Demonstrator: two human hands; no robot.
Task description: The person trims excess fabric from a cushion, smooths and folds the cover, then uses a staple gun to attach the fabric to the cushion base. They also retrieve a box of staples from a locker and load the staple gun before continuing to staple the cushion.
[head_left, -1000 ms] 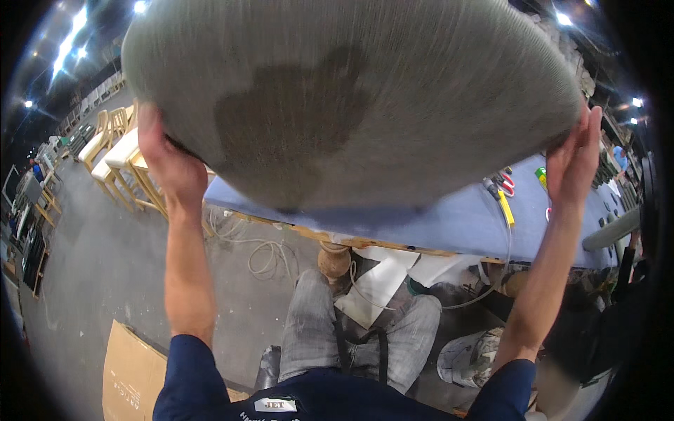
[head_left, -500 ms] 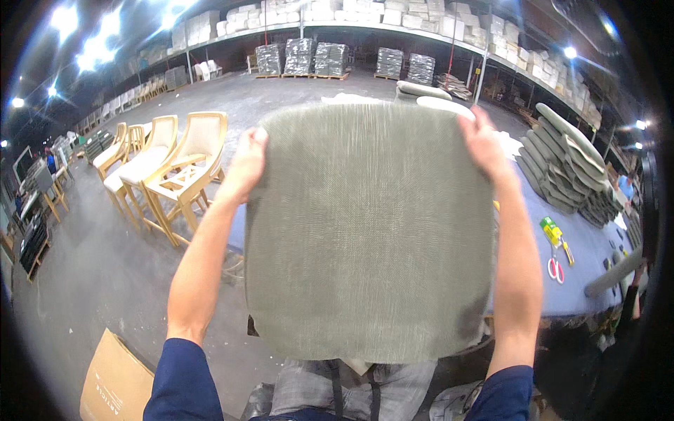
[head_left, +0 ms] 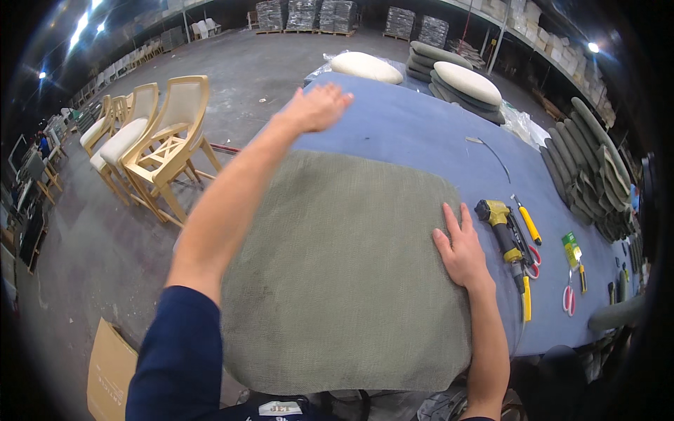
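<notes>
A grey-green fabric-covered seat pad [head_left: 351, 274] lies flat in front of me on the blue-covered table [head_left: 414, 133], its near edge close to my body. My right hand [head_left: 463, 249] rests on the pad's right edge with the fingers spread. Beyond the pad's far left edge, my left hand [head_left: 319, 109] is stretched out over the table, holding nothing I can see; it is slightly blurred. A yellow and black staple gun [head_left: 504, 235] lies just right of the pad.
Near the staple gun are a yellow-handled tool [head_left: 528, 223], red-handled scissors [head_left: 569, 298] and a green packet [head_left: 571, 247]. White cushions [head_left: 366, 67] and grey-green pads [head_left: 439, 55] sit at the table's far end. More pads [head_left: 586, 168] are stacked right. Wooden chairs [head_left: 172, 140] stand left.
The seat pad has gone from being held up in both hands to lying on the table. My left hand has let go and reached forward; my right hand has come down onto the pad's edge.
</notes>
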